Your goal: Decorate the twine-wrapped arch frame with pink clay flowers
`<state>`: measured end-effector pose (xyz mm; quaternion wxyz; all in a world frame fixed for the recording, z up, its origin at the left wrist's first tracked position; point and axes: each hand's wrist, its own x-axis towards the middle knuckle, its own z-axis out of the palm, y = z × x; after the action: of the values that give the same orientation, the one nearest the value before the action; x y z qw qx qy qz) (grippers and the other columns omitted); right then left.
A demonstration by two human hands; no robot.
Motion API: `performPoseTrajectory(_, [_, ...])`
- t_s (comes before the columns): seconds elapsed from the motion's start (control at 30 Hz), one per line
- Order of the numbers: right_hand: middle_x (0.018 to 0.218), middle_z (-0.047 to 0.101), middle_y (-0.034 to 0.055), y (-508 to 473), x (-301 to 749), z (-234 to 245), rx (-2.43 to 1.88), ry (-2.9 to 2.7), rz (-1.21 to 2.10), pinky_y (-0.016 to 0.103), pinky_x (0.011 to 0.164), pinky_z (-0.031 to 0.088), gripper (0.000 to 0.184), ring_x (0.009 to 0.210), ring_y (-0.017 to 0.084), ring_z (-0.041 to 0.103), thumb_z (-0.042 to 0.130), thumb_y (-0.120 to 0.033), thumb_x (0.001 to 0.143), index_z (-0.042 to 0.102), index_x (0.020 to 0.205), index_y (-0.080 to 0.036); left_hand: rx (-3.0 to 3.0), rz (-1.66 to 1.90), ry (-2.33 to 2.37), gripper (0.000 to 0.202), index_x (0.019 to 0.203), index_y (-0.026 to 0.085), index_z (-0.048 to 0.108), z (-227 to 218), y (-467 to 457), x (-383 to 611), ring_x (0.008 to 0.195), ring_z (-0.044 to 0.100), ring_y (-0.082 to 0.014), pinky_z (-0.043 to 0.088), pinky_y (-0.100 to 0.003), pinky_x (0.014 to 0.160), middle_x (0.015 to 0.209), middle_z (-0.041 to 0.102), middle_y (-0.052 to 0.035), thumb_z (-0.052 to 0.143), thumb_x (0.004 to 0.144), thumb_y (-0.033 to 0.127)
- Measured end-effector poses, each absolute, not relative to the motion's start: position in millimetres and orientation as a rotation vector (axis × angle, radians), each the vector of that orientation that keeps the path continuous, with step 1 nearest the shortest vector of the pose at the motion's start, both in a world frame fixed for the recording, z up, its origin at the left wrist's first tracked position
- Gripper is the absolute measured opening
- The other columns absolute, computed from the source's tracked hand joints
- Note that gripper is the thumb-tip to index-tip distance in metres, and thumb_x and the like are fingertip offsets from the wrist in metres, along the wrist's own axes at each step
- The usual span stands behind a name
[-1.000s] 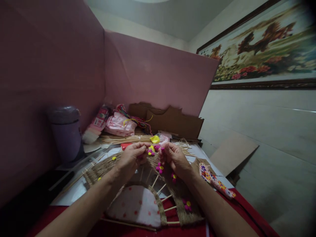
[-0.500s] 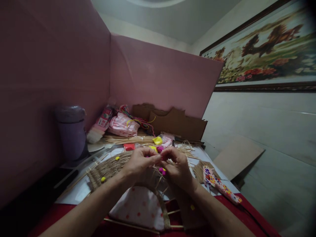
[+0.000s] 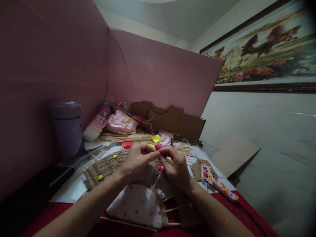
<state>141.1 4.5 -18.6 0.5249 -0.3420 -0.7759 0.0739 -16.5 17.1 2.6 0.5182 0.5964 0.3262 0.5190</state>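
My left hand [image 3: 138,158] and my right hand [image 3: 175,166] meet fingertip to fingertip above the work, both pinched closed. A small piece of magenta clay seems to be between the fingertips, mostly hidden by them. Beneath lies a curved frame wound with brown twine [image 3: 111,167], its thin sticks [image 3: 172,209] showing on the right. Yellow clay dots [image 3: 100,177] sit on the twine band. Just under my right fingers is a magenta flower [image 3: 160,168] with a yellow centre. White cloth with red spots [image 3: 134,205] fills the inner half-round.
Yellow clay [image 3: 156,138] and a red packet [image 3: 127,144] lie behind my hands. A flower-patterned glue gun [image 3: 218,182] with a cord rests at right. Farther back are bundled sticks [image 3: 116,137], torn cardboard [image 3: 176,121] and a purple lidded container [image 3: 68,135].
The camera view has shifted slightly, so the things on the table appear a little left. My hands stay pinched together, with fingertips slightly closer.
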Motion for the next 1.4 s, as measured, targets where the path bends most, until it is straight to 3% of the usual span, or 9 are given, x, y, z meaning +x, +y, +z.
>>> performPoseTrajectory(0.27, [0.09, 0.065, 0.004, 7, 144, -20, -0.767, -1.897, 0.191, 0.028, 0.073, 0.049, 0.018, 0.08, 0.016, 0.062, 0.059, -0.017, 0.084, 0.059, 0.101, -0.02, 1.428, 1.195, 0.785, 0.025, 0.063, 0.013, 0.063, 2, 17, -16, 0.044, 0.035, -0.0056, 0.025, -0.02, 0.042, 0.05, 0.048, 0.0045, 0.071, 0.063, 0.037])
performPoseTrajectory(0.4, [0.089, 0.066, 0.0038, 5, 143, -19, -0.784, -1.879, 0.221, 0.029, 0.076, 0.048, 0.012, 0.084, 0.017, 0.062, 0.055, -0.016, 0.085, 0.062, 0.094, -0.021, 1.431, 1.214, 0.787, 0.023, 0.06, 0.013, 0.061, 3, 15, -13, 0.043, 0.033, -0.0051, 0.024, -0.02, 0.042, 0.047, 0.045, 0.0057, 0.071, 0.063, 0.034])
performPoseTrajectory(0.63, [0.08, 0.063, 0.003, 5, 143, -15, -0.795, -1.791, 0.302, 0.027, 0.068, 0.048, 0.006, 0.073, 0.015, 0.059, 0.057, -0.023, 0.085, 0.061, 0.087, -0.02, 1.184, 1.224, 0.641, 0.02, 0.059, 0.013, 0.06, 3, 18, -17, 0.042, 0.034, -0.004, 0.023, -0.018, 0.041, 0.049, 0.049, 0.0036, 0.068, 0.066, 0.03])
performPoseTrajectory(0.83, [0.074, 0.059, -0.0003, 11, 142, -18, -0.773, -1.622, 0.549, 0.023, 0.056, 0.045, 0.011, 0.059, 0.011, 0.055, 0.061, -0.03, 0.083, 0.059, 0.086, -0.019, 0.974, 1.194, 0.601, 0.015, 0.071, 0.009, 0.069, 1, 20, -20, 0.053, 0.045, -0.0062, 0.037, -0.017, 0.05, 0.063, 0.059, -0.0024, 0.06, 0.065, 0.02])
performPoseTrajectory(1.03, [0.067, 0.055, -0.0025, 13, 139, -20, -0.767, -1.531, 0.635, 0.021, 0.049, 0.041, 0.016, 0.053, 0.009, 0.051, 0.063, -0.033, 0.081, 0.058, 0.08, -0.018, 0.945, 1.156, 0.525, 0.011, 0.057, 0.01, 0.063, -1, 19, -22, 0.05, 0.042, -0.0072, 0.031, -0.018, 0.045, 0.06, 0.056, -0.0029, 0.053, 0.058, 0.011])
performPoseTrajectory(1.23, [0.064, 0.054, -0.0031, 9, 137, -19, -0.779, -1.508, 0.69, 0.02, 0.045, 0.04, 0.017, 0.05, 0.009, 0.05, 0.063, -0.035, 0.081, 0.058, 0.08, -0.019, 0.855, 1.107, 0.434, 0.015, 0.054, 0.013, 0.055, 3, 19, -23, 0.048, 0.04, -0.0083, 0.028, -0.019, 0.042, 0.06, 0.054, -0.0029, 0.049, 0.067, 0.018])
performPoseTrajectory(1.4, [0.063, 0.053, -0.0027, 9, 136, -21, -0.799, -1.504, 0.692, 0.019, 0.043, 0.039, 0.017, 0.05, 0.009, 0.049, 0.063, -0.035, 0.081, 0.058, 0.079, -0.019, 0.833, 1.144, 0.47, 0.012, 0.06, 0.011, 0.06, 5, 18, -19, 0.057, 0.048, -0.0091, 0.039, -0.019, 0.05, 0.067, 0.058, -0.0047, 0.053, 0.07, 0.013])
